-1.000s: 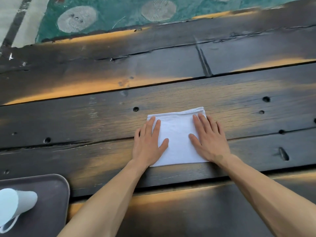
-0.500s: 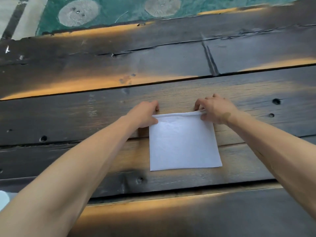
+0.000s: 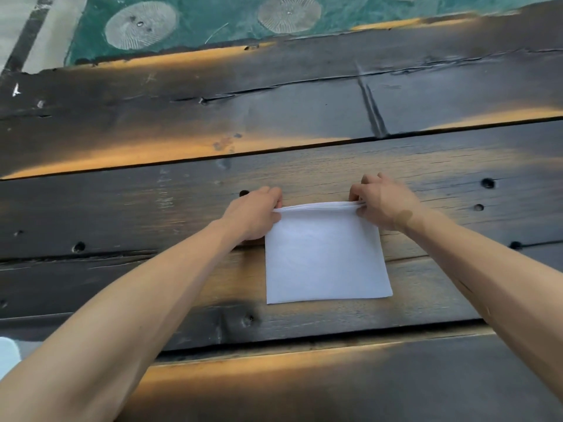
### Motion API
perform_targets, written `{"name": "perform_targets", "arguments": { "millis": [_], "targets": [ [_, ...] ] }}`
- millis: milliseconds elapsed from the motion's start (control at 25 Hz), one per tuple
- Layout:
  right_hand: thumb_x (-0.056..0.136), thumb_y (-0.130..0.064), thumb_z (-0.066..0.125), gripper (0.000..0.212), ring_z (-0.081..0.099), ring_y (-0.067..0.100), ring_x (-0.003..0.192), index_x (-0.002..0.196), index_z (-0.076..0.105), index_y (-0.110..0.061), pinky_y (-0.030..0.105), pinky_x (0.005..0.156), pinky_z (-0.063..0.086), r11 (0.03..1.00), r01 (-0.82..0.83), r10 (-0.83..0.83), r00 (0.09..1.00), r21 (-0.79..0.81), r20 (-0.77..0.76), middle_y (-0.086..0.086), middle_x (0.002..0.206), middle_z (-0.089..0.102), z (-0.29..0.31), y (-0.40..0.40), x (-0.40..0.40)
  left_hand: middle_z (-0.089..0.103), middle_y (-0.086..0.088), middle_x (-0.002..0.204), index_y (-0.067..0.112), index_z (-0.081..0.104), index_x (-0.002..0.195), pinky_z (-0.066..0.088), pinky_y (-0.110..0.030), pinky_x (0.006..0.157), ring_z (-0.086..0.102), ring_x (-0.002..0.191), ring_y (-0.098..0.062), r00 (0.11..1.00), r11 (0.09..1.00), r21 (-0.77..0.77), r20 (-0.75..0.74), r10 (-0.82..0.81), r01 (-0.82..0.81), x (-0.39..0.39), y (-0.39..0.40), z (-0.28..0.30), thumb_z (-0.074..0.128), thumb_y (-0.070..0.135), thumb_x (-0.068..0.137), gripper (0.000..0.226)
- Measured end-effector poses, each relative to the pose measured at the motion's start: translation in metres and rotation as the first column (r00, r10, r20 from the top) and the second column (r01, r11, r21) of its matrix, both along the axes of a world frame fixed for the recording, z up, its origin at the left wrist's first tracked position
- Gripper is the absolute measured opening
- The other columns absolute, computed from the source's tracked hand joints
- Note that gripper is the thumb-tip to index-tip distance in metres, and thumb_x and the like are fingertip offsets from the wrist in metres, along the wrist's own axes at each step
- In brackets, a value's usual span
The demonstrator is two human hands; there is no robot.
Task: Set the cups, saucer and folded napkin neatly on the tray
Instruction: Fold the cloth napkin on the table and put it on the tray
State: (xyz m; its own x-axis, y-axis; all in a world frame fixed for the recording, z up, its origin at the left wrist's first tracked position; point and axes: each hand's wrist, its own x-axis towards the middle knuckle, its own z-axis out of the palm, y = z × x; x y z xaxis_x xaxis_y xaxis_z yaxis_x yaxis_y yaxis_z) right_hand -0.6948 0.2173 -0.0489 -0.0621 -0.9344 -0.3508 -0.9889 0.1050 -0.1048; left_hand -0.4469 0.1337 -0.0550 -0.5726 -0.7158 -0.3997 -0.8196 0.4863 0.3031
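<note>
A white folded napkin [image 3: 326, 257] lies flat on the dark wooden table [image 3: 304, 111], roughly square. My left hand [image 3: 254, 213] pinches its far left corner. My right hand [image 3: 384, 204] pinches its far right corner. The far edge is lifted slightly off the wood, showing several layers. A sliver of a pale cup [image 3: 7, 353] shows at the left edge, mostly hidden by my left forearm. The tray and the saucer are out of view.
The table is made of dark planks with gaps, cracks and knot holes. Beyond its far edge lies a green rug [image 3: 213, 16] with pale round patterns. My forearms cross the near planks on both sides of the napkin.
My hands went from lying flat on the napkin to its far corners and pinched them. Since half a second ago they have barely moved. The view has shifted so the tray is gone.
</note>
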Motion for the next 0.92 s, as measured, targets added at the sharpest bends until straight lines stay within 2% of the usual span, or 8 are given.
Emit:
{"name": "perform_targets", "arguments": {
  "millis": [80,200,440,640,720,920],
  "targets": [
    [0.09,-0.015,0.054,0.023,0.051,0.027,0.105,0.112,0.06,-0.02,0.04,0.086,0.044,0.991,0.031,-0.025,0.998,-0.128,0.054,0.005,0.115,0.059,0.006,0.014,0.001,0.049,0.004,0.106,0.024,0.047,0.102,0.039,-0.036,0.07,0.05,0.098,-0.021,0.996,0.997,-0.072,-0.082,0.021,-0.027,0.009,0.012,0.002,0.052,0.022,0.096,0.008],
    [0.089,-0.012,0.06,0.019,0.053,0.027,0.098,0.106,0.062,-0.017,0.041,0.082,0.044,0.959,0.037,-0.004,0.993,-0.282,0.115,0.004,0.105,0.064,0.012,0.042,0.003,0.05,0.001,0.115,0.023,0.055,0.119,0.044,-0.036,0.07,0.049,0.107,-0.019,0.988,0.977,-0.215,-0.152,-0.028,-0.006,0.022,0.03,0.005,0.051,0.025,0.099,0.021],
    [0.083,-0.013,0.073,0.017,0.055,0.028,0.095,0.099,0.067,-0.015,0.043,0.075,0.047,0.901,0.037,0.027,0.99,-0.432,0.141,0.002,0.099,0.068,0.015,0.094,0.009,0.052,-0.001,0.101,0.018,0.063,0.117,0.051,-0.037,0.056,0.052,0.093,-0.021,0.95,0.923,-0.385,-0.282,-0.132,0.014,0.045,0.086,0.012,0.06,0.013,0.091,0.026],
    [0.08,-0.017,0.075,0.018,0.061,0.028,0.099,0.096,0.067,-0.02,0.04,0.077,0.044,0.917,0.045,0.043,0.977,-0.398,0.209,-0.003,0.099,0.07,0.002,0.141,0.018,0.055,-0.004,0.098,0.017,0.066,0.115,0.045,-0.033,0.051,0.053,0.088,-0.024,0.941,0.925,-0.379,-0.297,-0.16,0.037,0.059,0.127,0.006,0.067,0.007,0.082,0.034],
    [0.079,-0.015,0.076,0.022,0.063,0.025,0.104,0.098,0.067,-0.022,0.037,0.075,0.042,0.916,0.035,0.05,0.978,-0.4,0.2,-0.006,0.103,0.07,-0.005,0.157,0.022,0.056,-0.004,0.1,0.018,0.065,0.115,0.046,-0.034,0.05,0.053,0.087,-0.023,0.946,0.929,-0.366,-0.279,-0.162,0.051,0.062,0.138,0.001,0.067,0.01,0.084,0.032],
    [0.08,-0.013,0.076,0.022,0.063,0.022,0.11,0.097,0.064,-0.021,0.04,0.076,0.047,0.901,0.022,0.064,0.981,-0.433,0.184,-0.008,0.107,0.07,-0.023,0.172,0.027,0.055,-0.001,0.106,0.02,0.061,0.113,0.05,-0.037,0.056,0.055,0.094,-0.021,0.963,0.94,-0.33,-0.218,-0.16,0.082,0.069,0.151,-0.014,0.06,0.022,0.093,0.02]
  ]
}}
